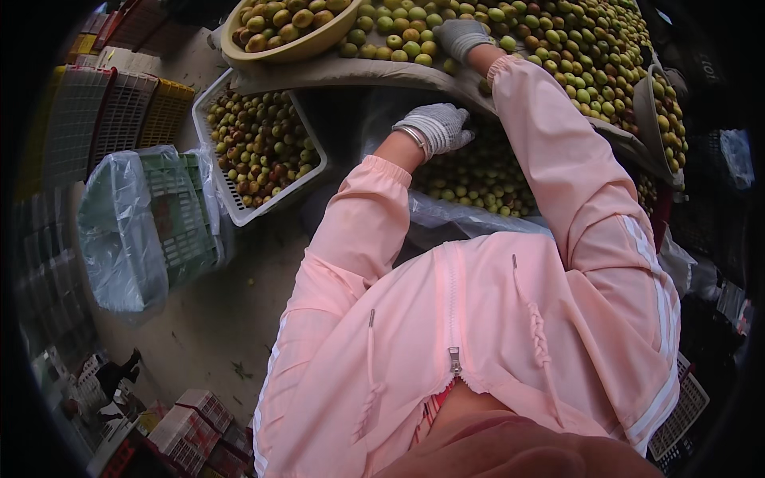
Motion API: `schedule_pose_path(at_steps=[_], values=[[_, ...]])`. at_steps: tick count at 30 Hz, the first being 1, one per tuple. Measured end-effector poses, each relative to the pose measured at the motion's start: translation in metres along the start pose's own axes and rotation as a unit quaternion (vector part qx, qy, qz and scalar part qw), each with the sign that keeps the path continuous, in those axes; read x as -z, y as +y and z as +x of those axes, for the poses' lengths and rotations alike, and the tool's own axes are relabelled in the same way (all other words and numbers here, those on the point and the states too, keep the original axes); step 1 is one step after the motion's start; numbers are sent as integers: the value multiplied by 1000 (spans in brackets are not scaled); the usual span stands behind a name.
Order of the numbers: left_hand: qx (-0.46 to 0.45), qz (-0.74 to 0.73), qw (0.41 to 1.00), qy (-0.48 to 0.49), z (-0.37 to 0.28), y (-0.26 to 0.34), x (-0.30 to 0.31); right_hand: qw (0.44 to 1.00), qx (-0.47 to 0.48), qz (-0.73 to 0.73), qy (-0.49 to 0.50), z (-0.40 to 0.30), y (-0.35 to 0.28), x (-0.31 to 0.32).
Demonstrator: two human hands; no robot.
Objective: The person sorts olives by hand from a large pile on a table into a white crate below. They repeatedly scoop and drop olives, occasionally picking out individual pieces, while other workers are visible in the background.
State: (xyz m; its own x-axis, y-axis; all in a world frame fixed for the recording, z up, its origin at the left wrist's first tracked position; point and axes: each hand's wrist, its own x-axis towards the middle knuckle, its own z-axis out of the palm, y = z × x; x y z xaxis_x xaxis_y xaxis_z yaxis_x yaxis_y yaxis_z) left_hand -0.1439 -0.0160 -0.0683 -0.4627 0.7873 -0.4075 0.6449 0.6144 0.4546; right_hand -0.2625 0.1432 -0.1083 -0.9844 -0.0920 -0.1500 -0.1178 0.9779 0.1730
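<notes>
Green and reddish-brown jujube-like fruits (pixel 586 54) lie in a wide heap on a cloth-edged sorting table (pixel 370 70). My right hand (pixel 462 38), in a grey knit glove, reaches palm down onto the fruits near the table's edge; its fingertips are hard to see. In a striped grey-white glove, with a bangle at the wrist, my left hand (pixel 439 127) hangs just below that edge, above a plastic-lined container of similar fruits (pixel 478 185). Its fingers are partly curled, and whether anything is inside them cannot be seen.
A yellow basin (pixel 230 45) of browner fruits rests at the table's upper left. Below it stands a white plastic crate (pixel 320 155) of fruits. Farther left are a plastic-draped green crate (pixel 179 209) and stacked crates (pixel 128 110). Another tub (pixel 648 119) of fruits is at right.
</notes>
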Motion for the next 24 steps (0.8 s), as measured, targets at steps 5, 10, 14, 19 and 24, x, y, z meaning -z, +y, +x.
schedule_pose_path(at_steps=[5,10,14,19,24], values=[[-4,-11,1000,13,-7,-2,1,818,23,575,-23,-17,33,1],[-26,-3,999,18,-6,0,2,592,80,797,-91,-71,31,29],[-10,-8,1000,10,-13,-2,-2,555,64,823,-105,-81,5,50],[-19,-4,1000,19,-18,-5,-3,571,49,783,-242,-59,-15,60],[1,-11,1000,22,-29,-8,-1,716,61,680,-142,0,-81,72]])
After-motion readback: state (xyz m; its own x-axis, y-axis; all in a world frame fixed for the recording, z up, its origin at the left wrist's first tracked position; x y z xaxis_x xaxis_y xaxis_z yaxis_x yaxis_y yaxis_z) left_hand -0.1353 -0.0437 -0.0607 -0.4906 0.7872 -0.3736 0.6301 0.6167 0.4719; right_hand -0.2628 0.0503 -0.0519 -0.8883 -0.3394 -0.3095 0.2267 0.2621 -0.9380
